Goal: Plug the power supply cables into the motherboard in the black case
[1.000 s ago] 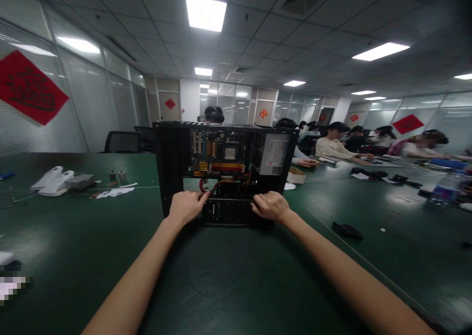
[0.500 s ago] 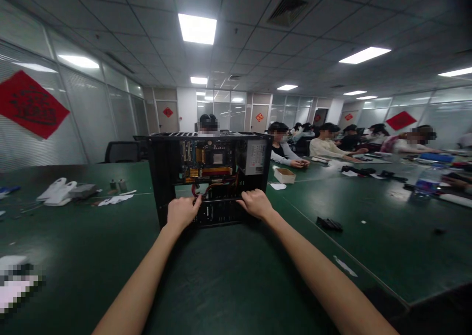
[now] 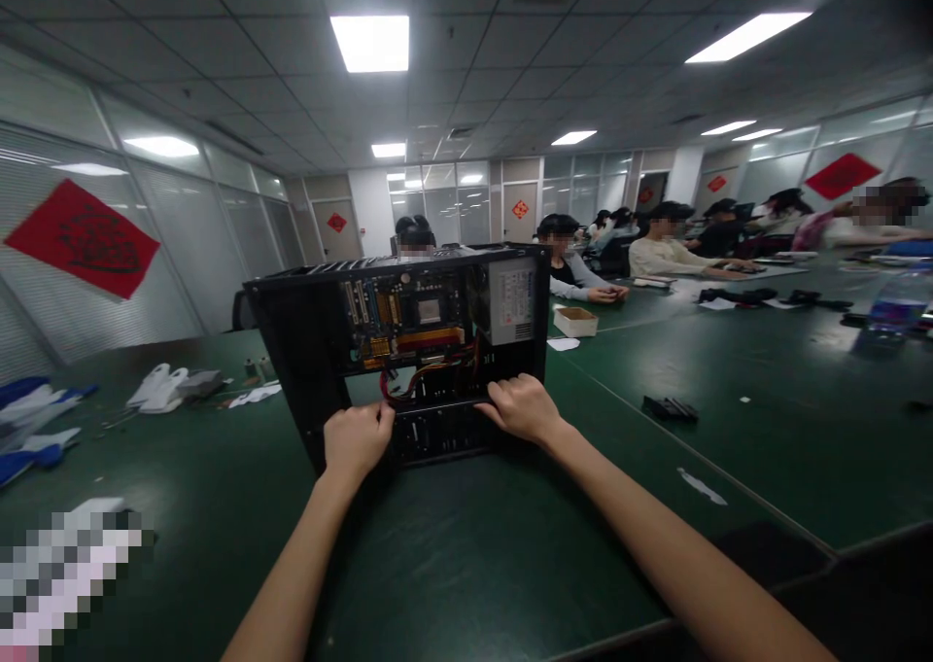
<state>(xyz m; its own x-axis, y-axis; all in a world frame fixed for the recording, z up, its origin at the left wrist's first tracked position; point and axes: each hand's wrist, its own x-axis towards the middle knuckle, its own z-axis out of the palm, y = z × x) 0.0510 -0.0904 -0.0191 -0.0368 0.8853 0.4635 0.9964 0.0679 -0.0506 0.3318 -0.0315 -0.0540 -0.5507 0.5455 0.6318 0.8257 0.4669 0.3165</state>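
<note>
A black computer case (image 3: 292, 351) stands on the green table in front of me, its open side facing me. Inside it I see a motherboard (image 3: 371, 327), a silver power supply (image 3: 513, 302) and loose red, black and yellow cables (image 3: 415, 375). My left hand (image 3: 357, 438) is closed around the bar along the lower part of the case, thumb on top. On the same bar, farther right, my right hand (image 3: 526, 409) grips with curled fingers. Most fingertips of both hands are hidden behind the bar.
On the green table (image 3: 452, 555) lie white plastic bags (image 3: 158, 388) to the left, and a small box (image 3: 575, 322), a black part (image 3: 670, 409) and a paper scrap (image 3: 702, 487) to the right. A water bottle (image 3: 898, 302) stands far right. Several people sit at the back.
The case has turned a little and its left side now looks larger and nearer. Both hands keep their grip on the bar. My view has shifted slightly.
</note>
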